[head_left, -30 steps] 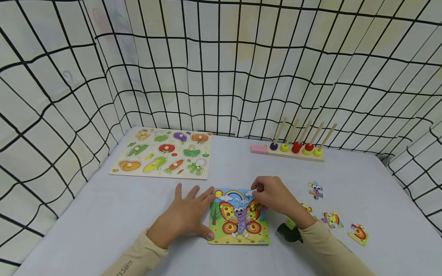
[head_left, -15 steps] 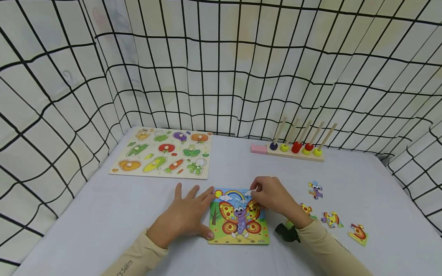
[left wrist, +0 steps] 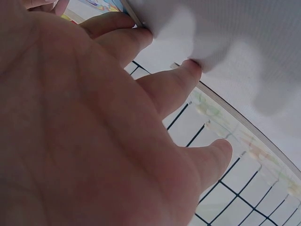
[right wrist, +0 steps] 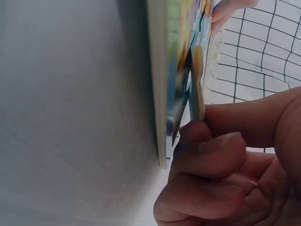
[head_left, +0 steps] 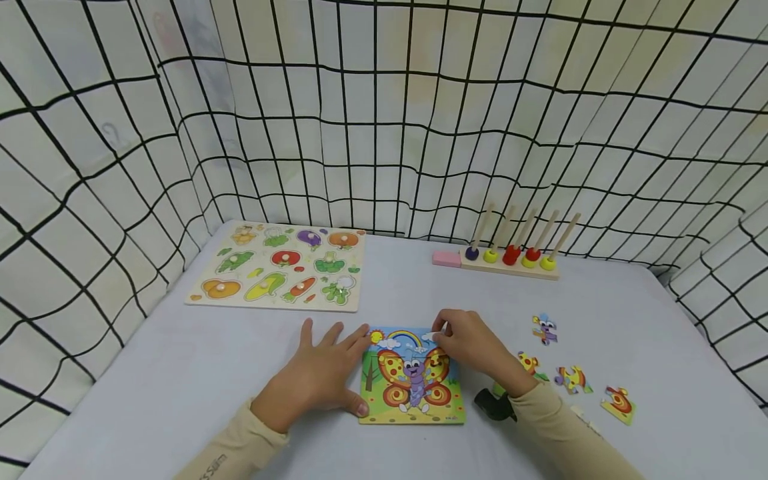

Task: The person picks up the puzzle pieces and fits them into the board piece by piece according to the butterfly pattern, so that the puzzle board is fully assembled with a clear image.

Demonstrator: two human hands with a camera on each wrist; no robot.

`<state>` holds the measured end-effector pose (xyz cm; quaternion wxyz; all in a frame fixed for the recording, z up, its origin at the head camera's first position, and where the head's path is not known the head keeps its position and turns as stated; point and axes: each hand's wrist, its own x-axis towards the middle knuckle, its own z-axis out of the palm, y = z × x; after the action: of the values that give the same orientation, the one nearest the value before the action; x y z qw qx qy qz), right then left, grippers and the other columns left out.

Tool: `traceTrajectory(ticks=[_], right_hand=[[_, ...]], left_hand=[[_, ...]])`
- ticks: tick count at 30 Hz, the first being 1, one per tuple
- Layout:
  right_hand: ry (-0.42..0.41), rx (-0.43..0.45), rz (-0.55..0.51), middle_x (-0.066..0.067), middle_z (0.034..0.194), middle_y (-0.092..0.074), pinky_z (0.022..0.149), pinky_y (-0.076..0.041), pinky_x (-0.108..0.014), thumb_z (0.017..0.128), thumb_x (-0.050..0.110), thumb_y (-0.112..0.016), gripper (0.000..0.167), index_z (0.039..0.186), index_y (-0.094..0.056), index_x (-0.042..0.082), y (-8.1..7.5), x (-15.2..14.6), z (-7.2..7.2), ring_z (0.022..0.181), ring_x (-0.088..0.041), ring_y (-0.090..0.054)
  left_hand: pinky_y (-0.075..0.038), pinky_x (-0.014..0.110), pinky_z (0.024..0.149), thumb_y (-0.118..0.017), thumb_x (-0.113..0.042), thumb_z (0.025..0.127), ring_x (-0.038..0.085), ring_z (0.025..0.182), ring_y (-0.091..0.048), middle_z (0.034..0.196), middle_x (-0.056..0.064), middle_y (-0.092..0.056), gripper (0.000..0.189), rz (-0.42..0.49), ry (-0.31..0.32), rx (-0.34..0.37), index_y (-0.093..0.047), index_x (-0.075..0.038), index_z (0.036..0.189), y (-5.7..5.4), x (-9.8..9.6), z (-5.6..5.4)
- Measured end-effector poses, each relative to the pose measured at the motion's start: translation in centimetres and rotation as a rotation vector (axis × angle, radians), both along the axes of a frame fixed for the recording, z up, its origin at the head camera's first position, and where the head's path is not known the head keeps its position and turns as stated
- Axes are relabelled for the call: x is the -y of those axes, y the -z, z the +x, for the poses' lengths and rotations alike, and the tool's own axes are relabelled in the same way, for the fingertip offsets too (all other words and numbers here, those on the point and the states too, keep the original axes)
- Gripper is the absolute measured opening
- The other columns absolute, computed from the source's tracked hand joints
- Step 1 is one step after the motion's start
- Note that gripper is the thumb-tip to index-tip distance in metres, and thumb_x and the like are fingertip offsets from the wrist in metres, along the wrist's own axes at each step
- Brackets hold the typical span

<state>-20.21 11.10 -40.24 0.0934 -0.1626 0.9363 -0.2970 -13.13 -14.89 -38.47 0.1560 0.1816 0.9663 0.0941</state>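
Observation:
A square butterfly jigsaw puzzle (head_left: 414, 415) lies flat on the table in front of me. My left hand (head_left: 321, 373) is spread along its left side, thumb at the lower left corner and a fingertip at the upper left. In the left wrist view, its palm and straight fingers fill much of the frame. At the upper right corner, my right hand (head_left: 477, 343) pinches a thin puzzle piece (right wrist: 197, 89) between thumb and fingers. The right wrist view shows this piece tilted against the puzzle's surface, with a gap opening below it. Its printed face is mostly hidden by the fingers.
Several loose pieces lie to the right, among them a purple one (head_left: 545, 331) and a red spiral one (head_left: 619, 405). A vegetable peg board (head_left: 198, 298) is at the back left, a wooden peg counter (head_left: 510, 268) at the back right. Black netting (head_left: 375, 143) surrounds the table.
The head view has shifted slightly, so everything sits a little further left. Both hands keep nearly the same places at the puzzle, the right still pinching the piece.

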Motion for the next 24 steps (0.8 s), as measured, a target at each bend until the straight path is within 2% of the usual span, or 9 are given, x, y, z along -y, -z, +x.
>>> traceTrajectory(ticks=[8, 17, 24], right_hand=[[0.018, 0.000, 0.010, -0.001, 0.073, -0.061, 0.059, -0.048, -0.029, 0.098, 0.005, -0.076, 0.006, 0.099, -0.069, 0.006, 0.1, 0.2, 0.2, 0.066, -0.017, -0.055], [-0.039, -0.067, 0.024, -0.002, 0.077, -0.064, 0.059, -0.052, -0.030, 0.098, -0.002, -0.073, 0.008, 0.100, -0.067, 0.003, 0.1, 0.9, 0.5, 0.067, -0.016, -0.056], [-0.044, -0.087, 0.021, -0.002, 0.079, -0.066, 0.061, -0.055, -0.029, 0.097, -0.001, -0.075, 0.008, 0.100, -0.068, 0.003, 0.1, 1.1, 0.6, 0.068, -0.016, -0.058]], left_hand=[[0.000, 0.082, 0.118, -0.094, -0.056, 0.074, 0.046, 0.157, -0.028, 0.173, 0.006, -0.035, 0.109, -0.001, -0.006, 0.001, -0.047, -0.012, 0.162, 0.0, 0.0, 0.1], [-0.001, 0.082, 0.118, -0.094, -0.057, 0.074, 0.046, 0.157, -0.028, 0.173, 0.006, -0.035, 0.110, -0.004, 0.000, -0.003, -0.047, -0.012, 0.163, 0.0, 0.1, 0.1], [-0.001, 0.082, 0.118, -0.093, -0.058, 0.074, 0.047, 0.156, -0.028, 0.173, 0.007, -0.035, 0.110, -0.004, 0.004, -0.006, -0.047, -0.012, 0.162, 0.1, 0.1, 0.0]])
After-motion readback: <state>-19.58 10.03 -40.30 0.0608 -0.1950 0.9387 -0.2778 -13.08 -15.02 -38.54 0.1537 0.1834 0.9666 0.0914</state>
